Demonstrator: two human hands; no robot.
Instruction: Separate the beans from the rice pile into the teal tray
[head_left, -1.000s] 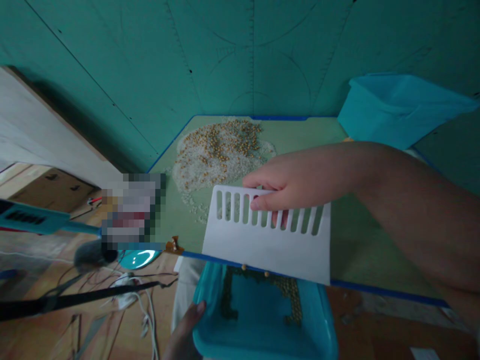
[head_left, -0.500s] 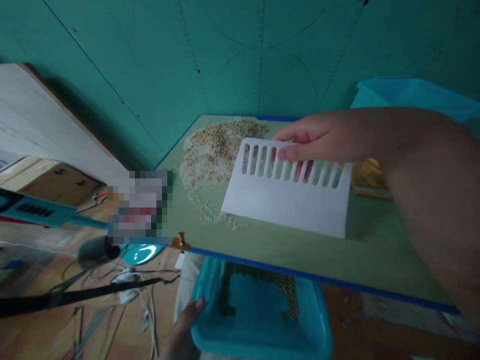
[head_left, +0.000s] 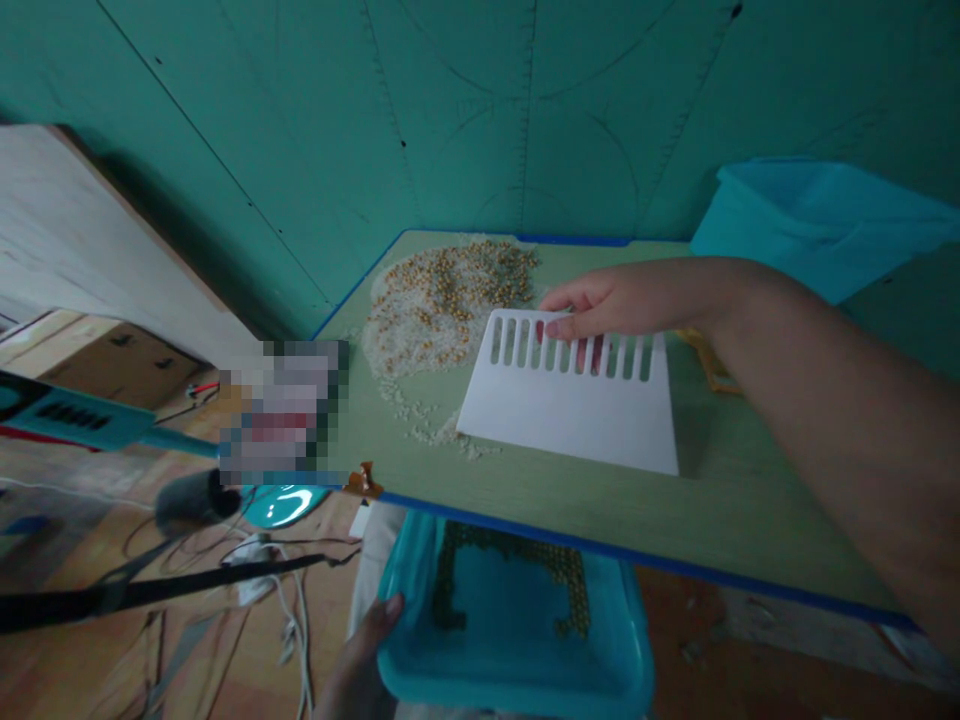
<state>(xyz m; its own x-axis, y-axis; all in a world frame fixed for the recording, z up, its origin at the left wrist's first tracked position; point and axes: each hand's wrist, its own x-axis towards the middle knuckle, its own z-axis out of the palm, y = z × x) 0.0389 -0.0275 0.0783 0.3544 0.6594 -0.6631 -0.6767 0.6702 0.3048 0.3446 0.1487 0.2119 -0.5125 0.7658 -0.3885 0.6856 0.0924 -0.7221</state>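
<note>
Two blue tubs (head_left: pixel 517 640) (head_left: pixel 817 215), one white slotted scraper (head_left: pixel 570 405), one grain pile (head_left: pixel 446 300), two hands (head_left: pixel 622 298) (head_left: pixel 360 660).

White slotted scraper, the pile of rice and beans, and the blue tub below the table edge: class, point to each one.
white slotted scraper (head_left: pixel 570 420), head view, on its plain lower blade.
pile of rice and beans (head_left: pixel 442 300), head view, at the heap's middle.
blue tub (head_left: pixel 510 640), head view, on its bare floor.

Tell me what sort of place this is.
Probably a makeshift indoor work corner, not a kitchen: a green board with blue edging set against a teal wall marked with drawn lines, and loose cables lying on a wooden floor.
</note>
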